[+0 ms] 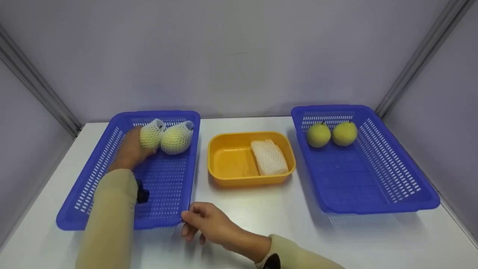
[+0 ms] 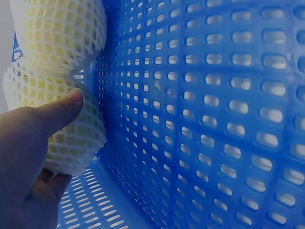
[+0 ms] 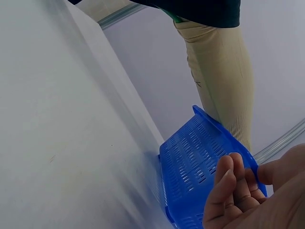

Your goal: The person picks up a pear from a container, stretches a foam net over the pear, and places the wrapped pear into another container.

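At the far end of the left blue basket (image 1: 192,168), my left hand (image 1: 131,147) grips a yellow-green pear (image 1: 150,137) in a white foam net. The left wrist view shows the thumb (image 2: 64,110) across the netting and the fingers curled beneath. Another netted pear (image 1: 176,139) sits right beside it. My right hand (image 1: 213,224) pinches the near right corner of that basket's rim between thumb and index finger. In the right wrist view, its other fingers (image 3: 224,191) curl loosely beside the basket wall (image 3: 193,152).
An orange tub (image 1: 227,181) stands in the middle with folded white foam nets (image 1: 269,157) inside. On the right, a second blue basket (image 1: 377,207) holds two bare pears (image 1: 318,135) at its far end. Grey walls (image 1: 239,56) enclose the white table (image 1: 254,216) behind and at both sides.
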`<state>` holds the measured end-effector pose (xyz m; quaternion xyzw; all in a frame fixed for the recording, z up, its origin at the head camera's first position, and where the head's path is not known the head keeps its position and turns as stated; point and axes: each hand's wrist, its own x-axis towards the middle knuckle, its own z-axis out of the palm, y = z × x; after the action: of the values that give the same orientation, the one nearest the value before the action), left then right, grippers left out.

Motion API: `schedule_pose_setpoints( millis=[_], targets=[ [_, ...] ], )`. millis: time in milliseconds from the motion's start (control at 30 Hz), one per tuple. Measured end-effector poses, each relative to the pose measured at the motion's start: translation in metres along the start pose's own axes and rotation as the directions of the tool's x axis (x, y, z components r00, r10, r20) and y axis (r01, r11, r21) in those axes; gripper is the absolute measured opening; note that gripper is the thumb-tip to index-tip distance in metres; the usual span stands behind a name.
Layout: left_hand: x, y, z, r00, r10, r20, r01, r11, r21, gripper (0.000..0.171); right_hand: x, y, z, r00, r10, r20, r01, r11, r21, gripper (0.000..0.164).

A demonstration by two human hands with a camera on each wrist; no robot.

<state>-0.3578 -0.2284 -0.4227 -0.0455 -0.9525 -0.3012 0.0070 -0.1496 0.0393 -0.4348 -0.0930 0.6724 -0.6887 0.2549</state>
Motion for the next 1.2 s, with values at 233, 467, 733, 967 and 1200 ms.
schedule_pose_setpoints(
  millis=[233,467,733,967,1200],
  targets=[
    [-0.002,0.001,-0.002,1.000,-0.025,0.005,0.025,0.999,-0.029,0.079,0.000,-0.001,0.001,1.000,0.013,-0.012,-0.013,1.000,-0.019,0.025],
    [-0.002,0.000,-0.004,0.999,-0.042,0.024,0.043,0.999,-0.018,0.085,-0.001,-0.002,0.000,1.000,0.021,-0.007,-0.021,0.999,-0.035,0.024],
    [-0.005,0.006,-0.011,0.994,-0.045,0.096,0.040,0.998,0.055,0.104,0.000,-0.004,-0.006,0.999,0.044,0.023,-0.043,0.999,-0.030,0.028],
    [-0.004,0.022,-0.029,0.987,-0.019,0.158,-0.003,0.991,0.136,0.113,-0.005,-0.008,-0.015,0.996,0.070,0.046,-0.069,0.997,-0.028,0.045],
    [-0.015,0.062,-0.056,0.995,0.084,0.063,-0.090,0.990,0.108,0.090,-0.015,-0.019,-0.037,0.997,0.022,0.074,-0.020,0.999,-0.030,0.045]
  ],
)
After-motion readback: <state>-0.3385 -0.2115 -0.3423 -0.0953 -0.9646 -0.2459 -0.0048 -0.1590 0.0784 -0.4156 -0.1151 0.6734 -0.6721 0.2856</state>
